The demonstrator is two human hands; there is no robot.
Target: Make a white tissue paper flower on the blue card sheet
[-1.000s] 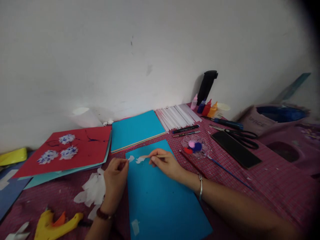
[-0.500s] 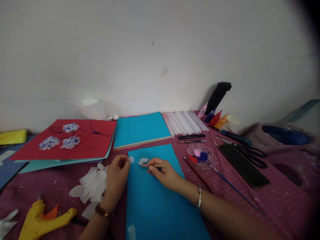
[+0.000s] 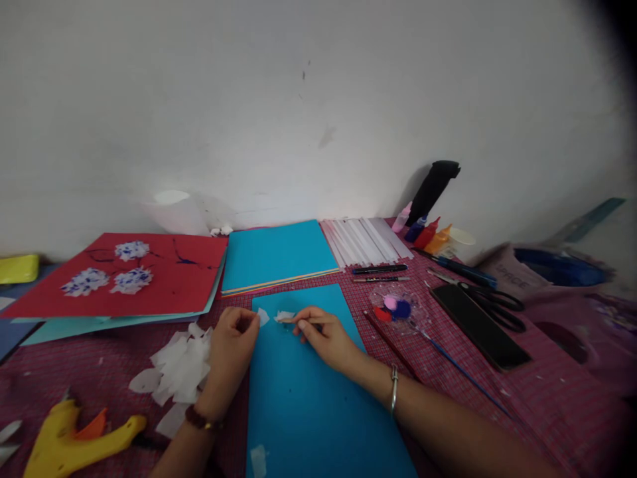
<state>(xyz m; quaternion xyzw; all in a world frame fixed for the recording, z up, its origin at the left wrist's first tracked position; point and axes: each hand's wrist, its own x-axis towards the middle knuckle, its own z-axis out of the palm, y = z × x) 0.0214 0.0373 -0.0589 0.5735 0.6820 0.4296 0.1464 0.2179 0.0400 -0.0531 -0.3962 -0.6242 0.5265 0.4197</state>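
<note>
Left hand (image 3: 233, 342) is pinching white scrap (image 3: 263, 317) by edge, probably because flimsy; right hand (image 3: 323, 337) is gripping thin stick (image 3: 288, 321) pen-style, likely for control, beside crumpled paper (image 3: 284, 315) lying on blue sheet (image 3: 313, 405).

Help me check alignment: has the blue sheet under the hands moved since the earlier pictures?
No: the blue sheet keeps about the same place against the paper stack behind it; both shift together in view.

Dim, greyish light – the wall (image 3: 239, 146) is palest around its middle. A soft shadow falls left of the black stand (image 3: 432, 192). Darkness swallows the upper right corner – the pink bag (image 3: 562, 317) blurs there below, and the white paper piece (image 3: 285, 315) lacks crisp detail.
</note>
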